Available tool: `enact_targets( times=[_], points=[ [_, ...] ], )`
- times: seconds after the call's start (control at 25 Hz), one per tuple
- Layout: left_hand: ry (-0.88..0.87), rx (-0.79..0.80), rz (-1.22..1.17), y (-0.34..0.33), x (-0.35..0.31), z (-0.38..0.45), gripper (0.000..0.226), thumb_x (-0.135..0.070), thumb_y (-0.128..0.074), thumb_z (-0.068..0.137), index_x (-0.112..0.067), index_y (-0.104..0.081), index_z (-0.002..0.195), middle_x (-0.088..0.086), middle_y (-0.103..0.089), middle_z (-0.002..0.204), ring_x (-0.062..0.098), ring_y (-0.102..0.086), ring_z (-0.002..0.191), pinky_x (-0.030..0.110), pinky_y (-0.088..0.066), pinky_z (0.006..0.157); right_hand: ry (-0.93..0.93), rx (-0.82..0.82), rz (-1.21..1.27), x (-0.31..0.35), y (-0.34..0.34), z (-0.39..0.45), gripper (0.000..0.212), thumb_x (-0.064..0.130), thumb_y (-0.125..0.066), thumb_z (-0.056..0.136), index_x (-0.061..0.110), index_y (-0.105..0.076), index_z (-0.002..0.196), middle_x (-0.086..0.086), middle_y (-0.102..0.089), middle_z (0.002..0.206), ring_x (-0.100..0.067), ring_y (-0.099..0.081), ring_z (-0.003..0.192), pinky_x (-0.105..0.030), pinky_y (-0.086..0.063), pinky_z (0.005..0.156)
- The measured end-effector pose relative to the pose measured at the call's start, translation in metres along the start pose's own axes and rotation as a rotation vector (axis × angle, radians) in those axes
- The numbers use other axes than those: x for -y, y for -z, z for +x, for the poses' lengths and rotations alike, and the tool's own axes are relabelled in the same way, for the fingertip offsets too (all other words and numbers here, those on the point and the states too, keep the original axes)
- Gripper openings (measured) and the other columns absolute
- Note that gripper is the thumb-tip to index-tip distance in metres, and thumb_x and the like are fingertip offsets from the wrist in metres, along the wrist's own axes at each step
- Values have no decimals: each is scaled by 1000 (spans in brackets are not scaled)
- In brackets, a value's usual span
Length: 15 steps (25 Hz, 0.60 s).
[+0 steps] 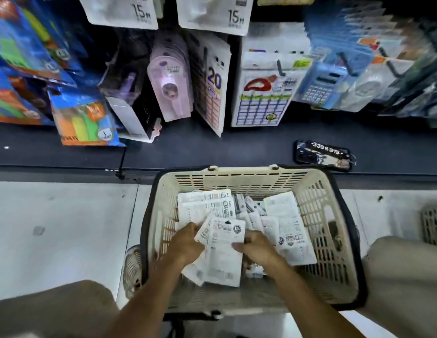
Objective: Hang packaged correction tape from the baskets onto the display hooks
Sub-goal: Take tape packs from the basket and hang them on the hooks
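I'm crouched over the cream basket (319, 203) on the floor, gathering a fan of correction tape packs (224, 242) so their hang-holes line up for the hooks above. My left hand (188, 242) is curled around the stack's left edge, and my right hand (256, 247) pinches its right side, fingers closed on the card. More packs lie loose in the basket beneath.
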<state>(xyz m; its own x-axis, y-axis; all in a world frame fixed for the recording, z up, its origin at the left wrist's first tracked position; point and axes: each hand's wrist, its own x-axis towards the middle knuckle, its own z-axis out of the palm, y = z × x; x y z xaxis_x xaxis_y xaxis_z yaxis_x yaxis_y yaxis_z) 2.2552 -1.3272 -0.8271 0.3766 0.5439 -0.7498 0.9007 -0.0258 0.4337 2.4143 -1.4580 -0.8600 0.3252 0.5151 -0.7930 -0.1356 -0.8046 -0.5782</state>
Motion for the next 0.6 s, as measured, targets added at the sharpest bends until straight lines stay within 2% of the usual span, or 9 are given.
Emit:
enact_targets(
  times=[0.04, 0.12, 0.2, 0.28, 0.32, 0.4, 0.44, 0.52, 0.6],
  points=[
    [11, -4, -91, 0, 1, 4, 35, -12, -64, 93, -17, -65, 127, 6, -71, 122, 23, -68, 100, 30, -54, 82, -26, -11, 156, -1, 2, 0, 29, 5, -69, 92, 5, -68, 121, -8, -76, 104, -14, -73, 70, -30, -59, 58],
    [83, -5, -430, 4, -1, 8, 24, -13, -62, 98, -9, -70, 120, 13, -73, 119, 31, -69, 105, 41, -56, 92, -48, -18, 380, 0, 1, -2, 23, 4, -67, 93, 4, -68, 117, -9, -77, 100, -21, -75, 74, -30, -60, 59],
    [110, 99, -625, 7, -2, 9, 25, -24, -69, 95, -11, -69, 117, 10, -76, 113, 31, -71, 103, 42, -58, 89, -25, 33, 362, 5, -6, -7, 24, 3, -67, 93, 6, -67, 117, -8, -77, 100, -20, -76, 75, -27, -59, 60],
    [19, 159, -479, 2, -4, 6, 45, -17, -84, 81, -16, -65, 121, 2, -76, 113, 21, -72, 100, 37, -59, 85, -7, 27, 272, 14, -22, -16, 30, 9, -71, 92, 8, -62, 121, -7, -74, 108, -16, -74, 76, -24, -57, 57],
    [-22, 104, -390, -3, -6, 4, 52, -9, -86, 76, -16, -63, 123, 0, -75, 115, 19, -71, 101, 38, -58, 87, 8, -63, 201, 19, -30, -21, 35, 16, -73, 91, 11, -56, 121, -3, -70, 111, -14, -72, 79, -24, -54, 56],
    [-103, -74, -297, -9, -14, -3, 51, -13, -83, 74, -25, -61, 118, -12, -73, 108, 11, -69, 94, 36, -58, 83, 86, -305, 6, 31, -41, -29, 46, 41, -74, 87, 22, -47, 119, 8, -58, 113, -12, -65, 91, -24, -46, 61],
    [-158, -105, -242, -9, -18, -6, 46, -19, -81, 74, -32, -57, 111, -21, -70, 100, 7, -68, 87, 32, -57, 75, 125, -288, 28, 36, -44, -31, 49, 53, -72, 86, 27, -46, 118, 11, -56, 113, -9, -63, 95, -22, -44, 63],
    [-246, 86, -241, -7, -22, -6, 47, -18, -82, 71, -34, -55, 106, -15, -70, 91, 12, -71, 83, 34, -60, 73, 88, -86, 265, 49, -40, -35, 54, 61, -72, 82, 32, -46, 118, 13, -60, 109, -1, -62, 89, -20, -45, 64],
    [-255, 372, -334, -3, -23, -6, 63, -29, -86, 65, -31, -58, 121, -4, -73, 108, 18, -71, 102, 37, -58, 93, 43, -43, 331, 52, -25, -31, 45, 44, -80, 81, 26, -54, 113, 9, -70, 102, -1, -69, 76, -18, -50, 59]
  ],
)
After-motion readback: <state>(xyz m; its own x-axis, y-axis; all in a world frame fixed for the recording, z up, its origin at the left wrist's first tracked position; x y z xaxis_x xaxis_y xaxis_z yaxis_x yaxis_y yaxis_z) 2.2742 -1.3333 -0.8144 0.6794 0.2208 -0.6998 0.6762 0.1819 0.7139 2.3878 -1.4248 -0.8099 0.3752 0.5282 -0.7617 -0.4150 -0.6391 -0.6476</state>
